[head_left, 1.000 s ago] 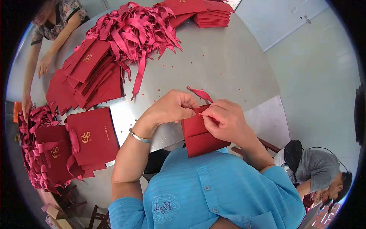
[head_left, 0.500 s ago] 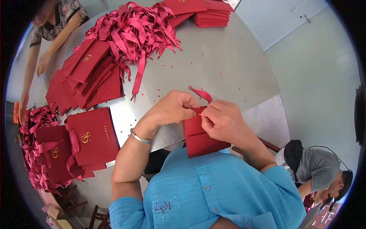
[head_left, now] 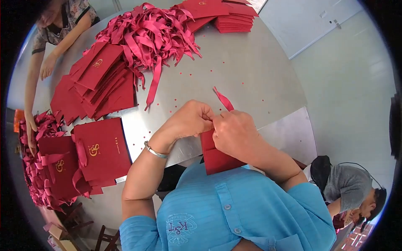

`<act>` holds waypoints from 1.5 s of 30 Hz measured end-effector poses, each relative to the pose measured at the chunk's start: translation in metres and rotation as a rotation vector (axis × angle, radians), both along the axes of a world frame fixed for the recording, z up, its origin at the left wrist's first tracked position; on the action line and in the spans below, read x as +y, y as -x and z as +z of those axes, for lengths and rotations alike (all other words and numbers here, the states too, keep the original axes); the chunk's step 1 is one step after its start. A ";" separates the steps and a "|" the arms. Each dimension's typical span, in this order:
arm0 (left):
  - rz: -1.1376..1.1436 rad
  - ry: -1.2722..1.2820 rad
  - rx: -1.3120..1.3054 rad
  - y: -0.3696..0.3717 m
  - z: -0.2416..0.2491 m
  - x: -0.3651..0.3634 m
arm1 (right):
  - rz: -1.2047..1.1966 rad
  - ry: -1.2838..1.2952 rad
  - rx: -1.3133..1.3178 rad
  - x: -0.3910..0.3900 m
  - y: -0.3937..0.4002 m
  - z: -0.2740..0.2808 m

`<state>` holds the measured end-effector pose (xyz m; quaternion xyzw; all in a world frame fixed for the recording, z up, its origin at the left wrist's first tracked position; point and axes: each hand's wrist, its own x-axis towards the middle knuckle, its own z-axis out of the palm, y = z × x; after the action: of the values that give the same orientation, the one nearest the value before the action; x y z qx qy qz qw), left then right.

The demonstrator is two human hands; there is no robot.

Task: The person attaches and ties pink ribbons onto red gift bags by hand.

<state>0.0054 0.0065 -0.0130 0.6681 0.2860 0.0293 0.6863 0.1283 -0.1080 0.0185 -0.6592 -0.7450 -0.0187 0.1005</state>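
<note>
Against the blue shirt front, a small red paper bag (head_left: 221,161) is held near the table edge, its upper part hidden behind my hands. My left hand (head_left: 194,119), with a silver bracelet at the wrist, pinches the bag's top edge between thumb and forefinger. Close beside it, my right hand (head_left: 235,133) is closed on a crimson ribbon (head_left: 223,99), whose loose end sticks out above the knuckles. The fingertips of both hands meet at the bag's top, and the exact spot where the ribbon meets the bag is hidden.
A heap of ribbons (head_left: 150,35) lies at the back of the metal table (head_left: 251,62), beside stacked red bags (head_left: 98,79). Ribboned bags (head_left: 104,146) lie left. A co-worker's arm (head_left: 31,96) reaches in there. Another person (head_left: 349,186) sits at right.
My right hand has shifted left, closer to my left hand, and covers more of the bag's top. The ribbon end stands more upright. The co-worker's hand has moved down over the ribbons at left.
</note>
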 end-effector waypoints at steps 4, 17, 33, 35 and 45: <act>-0.025 -0.017 0.011 0.000 0.002 0.001 | 0.020 0.099 -0.053 0.008 0.001 0.000; -0.009 0.006 -0.055 0.000 -0.004 0.001 | -0.007 0.088 0.377 0.001 -0.031 0.003; -0.078 0.026 -0.011 -0.003 0.007 -0.003 | -0.077 0.470 1.039 0.026 -0.088 0.011; -0.043 0.055 -0.006 -0.003 0.010 -0.006 | -0.061 0.674 1.018 0.034 -0.088 0.021; -0.020 -0.021 -0.077 -0.003 0.021 -0.018 | 0.171 0.911 0.943 0.066 -0.083 0.017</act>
<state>0.0085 -0.0112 0.0082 0.6763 0.2521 0.0511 0.6902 0.2117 -0.0423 0.0354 -0.5120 -0.6042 0.5969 0.1283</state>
